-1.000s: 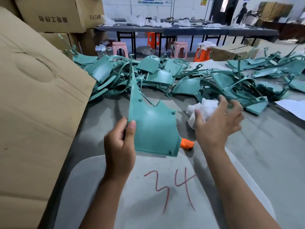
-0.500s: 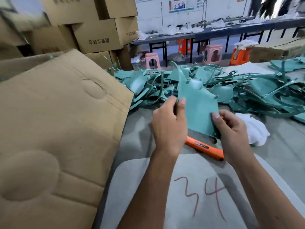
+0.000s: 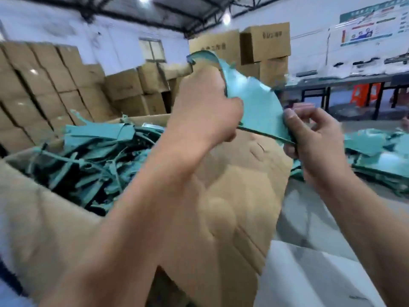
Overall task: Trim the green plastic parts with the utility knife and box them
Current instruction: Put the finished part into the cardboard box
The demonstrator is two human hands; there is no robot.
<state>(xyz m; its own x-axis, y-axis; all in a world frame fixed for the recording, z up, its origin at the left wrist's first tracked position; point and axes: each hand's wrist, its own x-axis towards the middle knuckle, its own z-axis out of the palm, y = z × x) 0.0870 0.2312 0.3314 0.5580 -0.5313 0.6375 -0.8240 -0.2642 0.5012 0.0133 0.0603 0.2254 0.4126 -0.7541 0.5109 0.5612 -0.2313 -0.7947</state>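
Green plastic is gripped by both hands: a curved green part (image 3: 256, 100) is held up in the air above the flap of an open cardboard box (image 3: 232, 196). The left hand (image 3: 203, 109) is curled around the part's left edge, with the fingers wrapped over the front and the back of the hand turned toward the camera. The part's lower right corner is pinched by the right hand (image 3: 314, 138) between thumb and bent fingers. A narrow hooked tip of the part is seen rising above the left hand, and a dark lower edge runs between the two hands.

Below and to the left of the hands, the box is seen filled with a tangled heap of green parts (image 3: 93, 156), strips and panels piled up to its rim. To the right of the right hand, more green pieces (image 3: 376, 151) are spread on a grey table (image 3: 309, 209). A pale sheet (image 3: 309, 273) is laid on the table at the lower right.

Stacked brown cartons (image 3: 55, 85) are lined up along the far wall at the left and centre. A long dark bench (image 3: 354, 80) with an orange stool (image 3: 363, 94) under it is seen at the far right, and a poster (image 3: 371, 25) is fixed to the white wall above it. Much of the scene is blurred.
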